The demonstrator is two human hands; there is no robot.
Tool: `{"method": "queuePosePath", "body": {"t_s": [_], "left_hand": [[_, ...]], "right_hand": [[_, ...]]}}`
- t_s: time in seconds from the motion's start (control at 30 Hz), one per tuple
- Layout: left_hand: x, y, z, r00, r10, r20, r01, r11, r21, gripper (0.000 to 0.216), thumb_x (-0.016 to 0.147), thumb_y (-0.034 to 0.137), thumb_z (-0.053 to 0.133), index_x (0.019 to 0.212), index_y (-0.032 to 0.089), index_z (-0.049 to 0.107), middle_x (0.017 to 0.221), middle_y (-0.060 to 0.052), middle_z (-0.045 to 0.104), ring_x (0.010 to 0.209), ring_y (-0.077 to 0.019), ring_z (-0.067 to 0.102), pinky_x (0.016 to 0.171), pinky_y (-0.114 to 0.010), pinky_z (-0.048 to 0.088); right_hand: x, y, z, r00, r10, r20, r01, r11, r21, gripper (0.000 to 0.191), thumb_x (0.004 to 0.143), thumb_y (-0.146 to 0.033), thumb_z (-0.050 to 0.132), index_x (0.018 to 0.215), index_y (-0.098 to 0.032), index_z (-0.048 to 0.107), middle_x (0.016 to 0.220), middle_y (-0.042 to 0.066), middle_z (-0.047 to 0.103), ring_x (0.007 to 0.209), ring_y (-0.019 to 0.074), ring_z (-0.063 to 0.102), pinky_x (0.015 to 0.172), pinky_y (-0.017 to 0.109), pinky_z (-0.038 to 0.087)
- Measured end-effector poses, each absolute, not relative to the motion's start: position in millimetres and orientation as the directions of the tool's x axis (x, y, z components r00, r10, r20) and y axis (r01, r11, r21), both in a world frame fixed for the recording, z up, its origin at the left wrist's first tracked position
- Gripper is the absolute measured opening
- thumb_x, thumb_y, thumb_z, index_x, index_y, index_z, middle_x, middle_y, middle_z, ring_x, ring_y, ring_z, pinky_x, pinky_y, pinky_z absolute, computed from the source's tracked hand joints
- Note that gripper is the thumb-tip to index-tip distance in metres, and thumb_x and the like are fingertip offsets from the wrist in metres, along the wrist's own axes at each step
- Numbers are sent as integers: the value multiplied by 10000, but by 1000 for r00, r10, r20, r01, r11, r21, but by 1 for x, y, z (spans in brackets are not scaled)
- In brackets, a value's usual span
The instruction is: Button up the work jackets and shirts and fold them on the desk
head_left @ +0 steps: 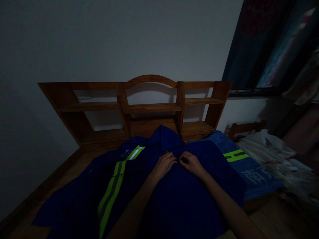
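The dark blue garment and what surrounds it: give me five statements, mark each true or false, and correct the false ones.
1. The left hand and the right hand are both at the dark blue garment. True.
2. The two hands are at opposite ends of the garment. False: they are close together, near its collar.
3. A yellow-green stripe with a grey band runs along the garment, left of the hands in the picture. True.
4. The lighter blue cloth with pale characters lies at the picture's left. False: the lighter blue cloth lies at the right.
5. The wooden shelf unit has an arched rail at its top middle. True.
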State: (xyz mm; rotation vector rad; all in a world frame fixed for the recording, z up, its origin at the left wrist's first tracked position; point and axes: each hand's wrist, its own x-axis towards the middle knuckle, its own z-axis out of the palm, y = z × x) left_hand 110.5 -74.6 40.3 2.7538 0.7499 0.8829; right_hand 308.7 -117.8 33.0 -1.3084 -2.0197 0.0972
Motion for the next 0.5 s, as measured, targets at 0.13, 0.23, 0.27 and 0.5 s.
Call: {"method": "queuePosePath", "body": {"t_s": [0.13,0.23,0.27,0.5], "left_hand": [[110,-72,39,686,525,504,421,-851,314,224,897,286,489,1045,245,651,944,-33,598,928,-156,559,831,-279,462],[110,-72,38,685,529,501,417,-848,325,221,891,292,499,1031,240,662,920,-37,606,915,-157,566,815,-277,467],[110,-72,39,683,529,503,416,-848,328,221,890,291,502,1030,238,664,916,-37,608,912,-157,567,812,-276,467],[111,-72,38,669,529,523,410,-849,334,223,894,287,495,1015,238,676,897,-35,616,885,-151,570,793,-266,462]], "right_hand": [[308,-118,33,-224,822,523,768,479,-425,97,830,-193,547,890,-225,616,864,20,623,857,158,583,771,277,453],[308,-117,32,-218,820,529,766,480,-428,95,823,-195,554,886,-225,618,856,21,625,845,160,587,765,278,457],[308,-117,32,-217,820,530,766,480,-428,97,822,-195,555,888,-225,619,857,21,626,844,160,588,767,280,458],[309,-116,31,-211,826,523,769,470,-433,96,824,-195,557,884,-224,625,860,22,627,845,159,585,775,281,457]]}}
